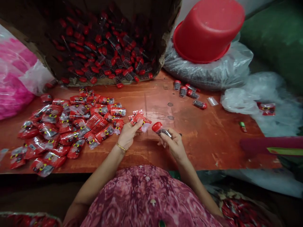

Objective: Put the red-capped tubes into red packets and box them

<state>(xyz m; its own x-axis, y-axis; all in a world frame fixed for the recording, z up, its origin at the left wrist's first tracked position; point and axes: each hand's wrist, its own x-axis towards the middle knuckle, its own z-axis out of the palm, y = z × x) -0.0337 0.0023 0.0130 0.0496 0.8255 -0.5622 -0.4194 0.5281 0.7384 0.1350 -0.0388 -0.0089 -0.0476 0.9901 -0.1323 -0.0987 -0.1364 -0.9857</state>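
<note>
My left hand point(129, 134) pinches a few empty red printed sachets point(140, 119) just above the reddish-brown table point(208, 138). A thin gold bangle sits on that wrist. My right hand point(174, 145) grips a small clear vial with a red cap point(159, 127), lying sideways with the cap pointing left toward the sachets. The two hands are a short gap apart at the table's middle. A heap of filled red sachets point(68, 126) lies left of my left hand.
A tipped cardboard box point(104, 47) full of red-capped vials stands at the back. A few loose vials point(187, 92) lie at the back right, near a clear bag under an upturned red tub point(207, 30). Pink bag point(14, 78) at far left; crumpled plastic point(262, 94) at right.
</note>
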